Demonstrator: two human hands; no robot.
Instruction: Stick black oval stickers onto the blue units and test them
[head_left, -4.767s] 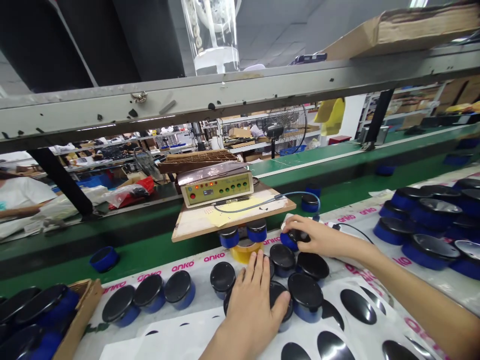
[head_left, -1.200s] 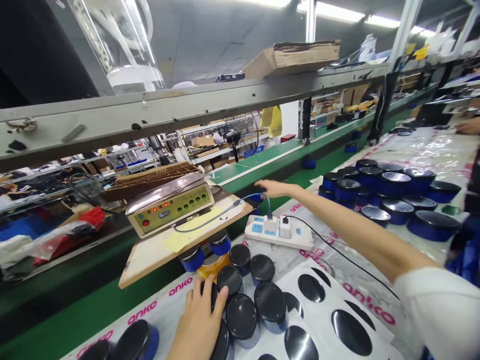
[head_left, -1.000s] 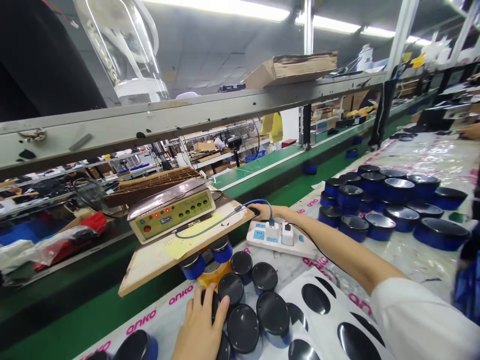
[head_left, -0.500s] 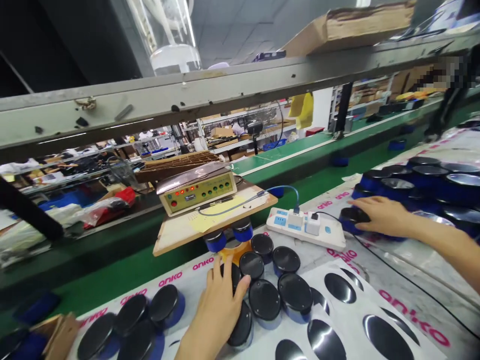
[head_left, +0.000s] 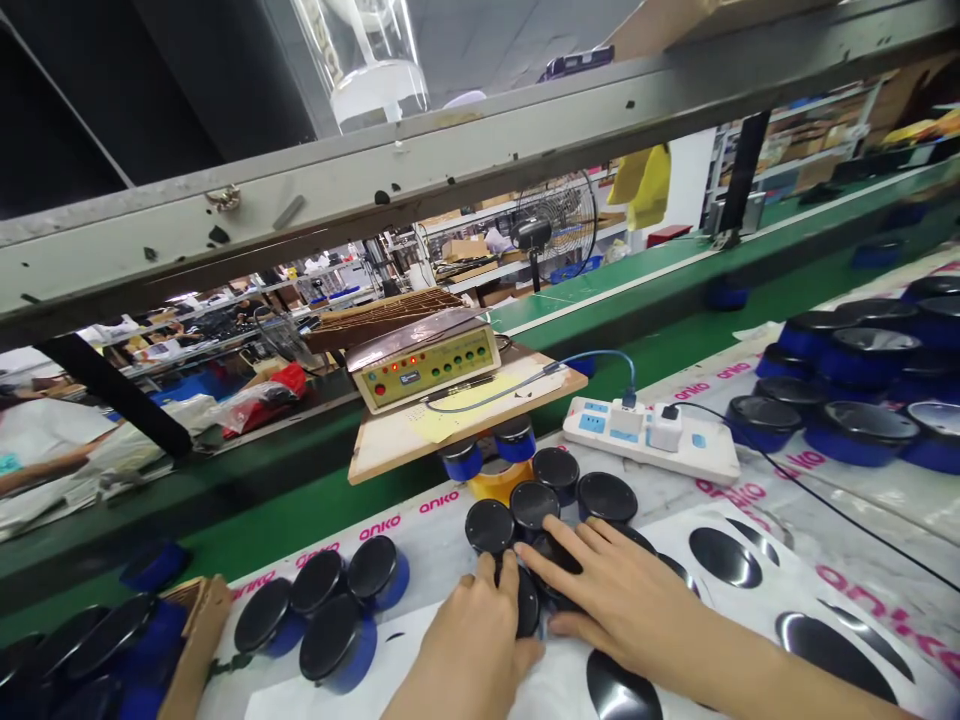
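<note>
Several round blue containers with glossy black lids (head_left: pixel 534 505) stand in a cluster at the middle of the table. My left hand (head_left: pixel 480 630) reaches in from below, its fingertips on a black lid (head_left: pixel 528 603) at the cluster's near edge. My right hand (head_left: pixel 622 600) lies over the cluster from the right, fingers spread across a lid that it partly covers. Both hands are close together. Left of them stand more lidded containers (head_left: pixel 337 640). Black discs (head_left: pixel 725 556) lie on a white sheet to the right.
A power strip (head_left: pixel 652 440) with plugs and cables lies behind the cluster. A yellow-panelled device (head_left: pixel 424 370) sits on a wooden board (head_left: pixel 375 450). More containers (head_left: pixel 862 430) stand at right; a carton (head_left: pixel 199 640) holds some at left. A metal beam (head_left: pixel 480 130) crosses above.
My right hand has left the containers at the far right and now lies over the middle cluster beside my left hand. The camera view has shifted.
</note>
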